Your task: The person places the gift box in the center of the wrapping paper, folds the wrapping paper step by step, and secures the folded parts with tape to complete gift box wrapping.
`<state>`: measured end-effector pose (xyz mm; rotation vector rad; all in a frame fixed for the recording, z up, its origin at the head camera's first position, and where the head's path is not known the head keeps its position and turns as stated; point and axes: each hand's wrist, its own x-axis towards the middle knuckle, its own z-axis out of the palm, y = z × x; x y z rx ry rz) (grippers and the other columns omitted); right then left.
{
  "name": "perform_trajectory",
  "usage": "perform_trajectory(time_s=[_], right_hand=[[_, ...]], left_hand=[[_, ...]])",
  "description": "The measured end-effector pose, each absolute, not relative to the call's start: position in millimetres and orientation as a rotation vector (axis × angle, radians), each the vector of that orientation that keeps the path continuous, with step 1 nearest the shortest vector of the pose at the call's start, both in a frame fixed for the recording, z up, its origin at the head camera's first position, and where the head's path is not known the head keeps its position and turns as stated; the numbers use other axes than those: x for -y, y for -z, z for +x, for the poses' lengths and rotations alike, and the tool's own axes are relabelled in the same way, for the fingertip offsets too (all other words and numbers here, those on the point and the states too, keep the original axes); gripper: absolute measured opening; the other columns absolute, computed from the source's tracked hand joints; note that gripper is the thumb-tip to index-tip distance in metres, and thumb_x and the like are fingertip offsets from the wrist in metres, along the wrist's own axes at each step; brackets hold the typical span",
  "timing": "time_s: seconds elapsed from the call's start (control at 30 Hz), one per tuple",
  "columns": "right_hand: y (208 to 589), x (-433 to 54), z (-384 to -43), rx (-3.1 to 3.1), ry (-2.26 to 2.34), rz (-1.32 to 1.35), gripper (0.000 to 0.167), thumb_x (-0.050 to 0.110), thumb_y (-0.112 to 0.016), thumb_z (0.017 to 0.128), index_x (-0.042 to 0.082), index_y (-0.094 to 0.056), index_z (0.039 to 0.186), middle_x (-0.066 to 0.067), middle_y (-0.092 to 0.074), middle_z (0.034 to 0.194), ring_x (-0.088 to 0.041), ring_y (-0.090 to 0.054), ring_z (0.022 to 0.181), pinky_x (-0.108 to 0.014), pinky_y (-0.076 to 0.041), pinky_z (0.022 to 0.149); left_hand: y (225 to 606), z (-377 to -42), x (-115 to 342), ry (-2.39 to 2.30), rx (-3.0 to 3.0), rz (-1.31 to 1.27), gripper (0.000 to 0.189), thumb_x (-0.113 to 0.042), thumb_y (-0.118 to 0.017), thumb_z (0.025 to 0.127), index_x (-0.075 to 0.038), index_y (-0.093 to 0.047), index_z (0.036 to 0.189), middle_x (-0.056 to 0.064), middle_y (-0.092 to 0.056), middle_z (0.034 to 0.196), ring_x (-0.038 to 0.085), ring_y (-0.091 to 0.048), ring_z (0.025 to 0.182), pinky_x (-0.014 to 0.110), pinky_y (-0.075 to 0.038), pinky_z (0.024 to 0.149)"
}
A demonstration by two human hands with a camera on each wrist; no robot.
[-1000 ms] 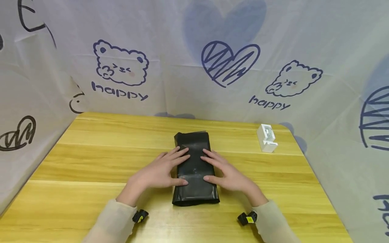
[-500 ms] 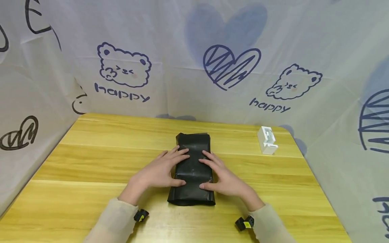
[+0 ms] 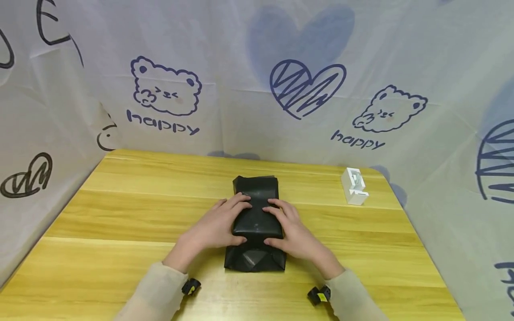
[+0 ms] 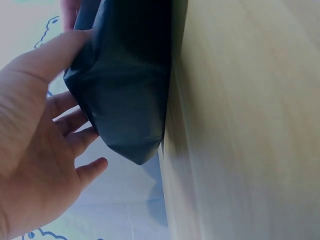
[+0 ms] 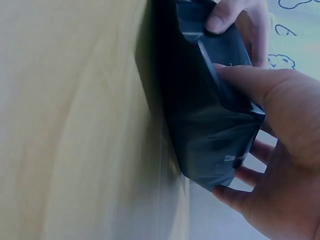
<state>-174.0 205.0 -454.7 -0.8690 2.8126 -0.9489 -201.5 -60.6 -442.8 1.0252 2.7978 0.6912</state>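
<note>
Beige sleeve (image 3: 154, 290) leads to my left hand (image 3: 213, 227), fingers spread, thumb and fingertips resting along the left side of a black, shiny package (image 3: 258, 218). It lies lengthwise between my hands on the wooden table (image 3: 120, 214). My right hand (image 3: 296, 231), equally spread, touches its right side. Farther right, well apart, sits a white blocky object (image 3: 354, 186).

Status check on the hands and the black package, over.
Left hand, right hand: touching black package, either side. Package on table. White block: off right, not in the way.
</note>
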Motion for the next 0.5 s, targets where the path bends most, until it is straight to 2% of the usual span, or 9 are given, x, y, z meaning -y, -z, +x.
perform_trajectory(time_s=[0.23, 0.4, 0.5], right_hand=[[455.1, -207.3, -176.2, -2.896, 0.716, -0.966, 0.103, 0.029, -0.094, 0.078, 0.015, -0.037, 0.163, -0.009, -0.024, 0.168, -0.036, -0.022, 0.154, -0.056, -0.035, 0.119], [455.8, -209.0, -177.9, -2.915, 0.653, -1.003, 0.1, 0.019, -0.093, 0.079, 0.016, -0.038, 0.162, -0.008, -0.024, 0.168, -0.033, -0.022, 0.155, -0.054, -0.034, 0.121], [456.5, -210.5, -178.2, -2.91, 0.653, -0.992, 0.099, 0.018, -0.093, 0.081, 0.017, -0.037, 0.163, -0.007, -0.024, 0.169, -0.031, -0.022, 0.155, -0.052, -0.035, 0.121]], left_hand=[[442.6, -205.0, 61.0, -0.602, -2.822, 1.041, 0.107, -0.043, -0.095, 0.074, -0.008, -0.04, 0.158, 0.011, -0.035, 0.165, 0.032, -0.039, 0.149, 0.057, -0.037, 0.117], [440.9, -206.2, 63.3, -0.497, -2.822, 1.114, 0.117, -0.05, -0.097, 0.069, -0.007, -0.037, 0.16, 0.011, -0.031, 0.166, 0.032, -0.035, 0.151, 0.057, -0.039, 0.115], [441.6, -206.5, 62.8, -0.402, -2.821, 1.147, 0.12, -0.052, -0.095, 0.07, -0.007, -0.033, 0.162, 0.011, -0.028, 0.168, 0.031, -0.029, 0.154, 0.058, -0.039, 0.115]])
